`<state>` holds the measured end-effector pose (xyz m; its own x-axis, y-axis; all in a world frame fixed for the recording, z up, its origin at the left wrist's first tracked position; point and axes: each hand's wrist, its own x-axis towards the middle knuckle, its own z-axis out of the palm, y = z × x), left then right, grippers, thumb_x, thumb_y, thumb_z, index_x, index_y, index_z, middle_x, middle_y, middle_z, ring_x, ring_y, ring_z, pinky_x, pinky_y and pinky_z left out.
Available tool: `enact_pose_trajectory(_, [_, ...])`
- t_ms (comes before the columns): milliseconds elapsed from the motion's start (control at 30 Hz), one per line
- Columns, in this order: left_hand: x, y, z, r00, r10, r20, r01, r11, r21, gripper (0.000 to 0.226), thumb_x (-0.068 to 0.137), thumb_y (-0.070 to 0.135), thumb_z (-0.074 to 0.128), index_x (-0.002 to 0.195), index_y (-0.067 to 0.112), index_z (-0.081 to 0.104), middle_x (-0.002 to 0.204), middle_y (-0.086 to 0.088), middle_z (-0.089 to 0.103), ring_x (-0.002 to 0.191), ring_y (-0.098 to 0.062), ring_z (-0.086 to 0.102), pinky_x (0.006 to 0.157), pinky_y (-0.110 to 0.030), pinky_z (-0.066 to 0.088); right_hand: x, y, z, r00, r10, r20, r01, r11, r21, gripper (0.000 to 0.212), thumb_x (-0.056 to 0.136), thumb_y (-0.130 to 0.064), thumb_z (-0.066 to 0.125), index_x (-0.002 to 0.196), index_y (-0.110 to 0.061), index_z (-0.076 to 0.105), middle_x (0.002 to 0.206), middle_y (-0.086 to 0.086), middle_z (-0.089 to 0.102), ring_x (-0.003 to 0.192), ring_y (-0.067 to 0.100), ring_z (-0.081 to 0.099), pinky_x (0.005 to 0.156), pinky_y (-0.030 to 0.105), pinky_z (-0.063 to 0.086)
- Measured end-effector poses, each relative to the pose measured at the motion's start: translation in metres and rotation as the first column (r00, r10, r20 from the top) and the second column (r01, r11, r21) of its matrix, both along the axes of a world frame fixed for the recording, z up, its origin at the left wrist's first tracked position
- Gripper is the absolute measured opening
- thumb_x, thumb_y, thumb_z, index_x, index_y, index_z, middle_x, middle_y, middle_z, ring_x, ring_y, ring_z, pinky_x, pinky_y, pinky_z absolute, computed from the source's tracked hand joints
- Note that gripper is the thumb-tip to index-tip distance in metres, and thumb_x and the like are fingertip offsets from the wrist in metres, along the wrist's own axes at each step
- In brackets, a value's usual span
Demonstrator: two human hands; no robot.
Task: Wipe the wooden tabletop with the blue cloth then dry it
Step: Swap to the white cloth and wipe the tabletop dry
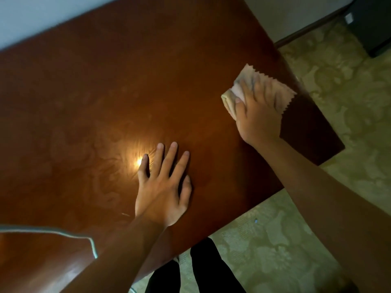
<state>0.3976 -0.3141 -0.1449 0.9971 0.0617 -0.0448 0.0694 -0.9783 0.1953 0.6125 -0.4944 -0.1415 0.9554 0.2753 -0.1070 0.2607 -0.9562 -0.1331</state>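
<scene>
Right hand [257, 115], fingers flat and spread, presses a pale cloth [281, 94] onto the wooden tabletop [105, 92] at two o'clock, near the edge. Left hand [164, 187] rests flat, holding nothing. No blue cloth visible. Judged: drying step; next stroke should sweep toward nine o'clock.

Dim, warm light; one bright glare spot on the glossy surface [84, 102], soft focus throughout, wide-angle bending at the edges.
</scene>
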Motion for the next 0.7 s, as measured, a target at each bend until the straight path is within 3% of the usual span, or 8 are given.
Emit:
enact_pose_trajectory(233, [-0.002, 0.003, 0.003, 0.996, 0.051, 0.075, -0.038, 0.986, -0.161, 0.050, 0.099, 0.038, 0.044, 0.144, 0.018, 0.053, 0.158, -0.007, 0.040, 0.152, -0.028, 0.022, 0.122, -0.055, 0.012, -0.004, 0.089, 0.000, 0.967, 0.253, 0.003, -0.253, 0.967, -0.002, 0.054, 0.110, -0.045, 0.021, 0.162, -0.031, 0.024, 0.170, 0.010, 0.021, 0.158, 0.033, 0.012, 0.127, 0.055, 0.012])
enact_pose_trajectory(400, [-0.021, 0.018, 0.013, 0.974, 0.113, 0.194, -0.027, 0.916, -0.400, 0.027, 0.091, 0.019, 0.062, 0.115, 0.012, 0.073, 0.132, -0.007, 0.064, 0.133, -0.026, 0.053, 0.116, -0.050, 0.031, -0.043, 0.146, -0.003, 0.871, 0.492, 0.004, -0.492, 0.871, 0.008, 0.054, 0.109, -0.046, 0.021, 0.161, -0.034, 0.026, 0.170, 0.008, 0.021, 0.158, 0.032, 0.011, 0.127, 0.052, 0.009])
enact_pose_trajectory(500, [-0.059, 0.045, 0.021, 0.946, 0.177, 0.271, -0.068, 0.928, -0.368, 0.022, 0.091, 0.020, 0.060, 0.106, 0.014, 0.075, 0.119, -0.004, 0.068, 0.111, -0.024, 0.062, 0.101, -0.043, 0.040, -0.097, 0.154, -0.002, 0.782, 0.623, -0.012, -0.623, 0.782, 0.015, 0.057, 0.107, -0.046, 0.020, 0.162, -0.034, 0.023, 0.171, 0.005, 0.017, 0.159, 0.030, 0.007, 0.128, 0.054, 0.010])
enact_pose_trajectory(567, [-0.087, 0.070, 0.023, 0.925, 0.278, 0.260, -0.186, 0.926, -0.329, 0.025, 0.093, 0.023, 0.056, 0.110, 0.015, 0.072, 0.121, -0.002, 0.065, 0.110, -0.025, 0.061, 0.096, -0.043, 0.037, -0.149, 0.140, -0.002, 0.698, 0.716, 0.015, -0.715, 0.697, 0.055, 0.056, 0.108, -0.047, 0.023, 0.161, -0.032, 0.027, 0.170, 0.006, 0.020, 0.159, 0.031, 0.012, 0.126, 0.056, 0.017])
enact_pose_trajectory(700, [-0.125, 0.119, 0.017, 0.879, 0.464, 0.111, -0.437, 0.876, -0.205, 0.042, 0.097, 0.034, 0.046, 0.131, 0.014, 0.060, 0.145, -0.009, 0.051, 0.139, -0.029, 0.043, 0.112, -0.054, 0.026, -0.233, 0.101, -0.006, 0.498, 0.867, 0.017, -0.864, 0.493, 0.104, 0.054, 0.106, -0.043, 0.031, 0.159, -0.031, 0.033, 0.171, 0.004, 0.020, 0.159, 0.030, 0.011, 0.123, 0.060, 0.021])
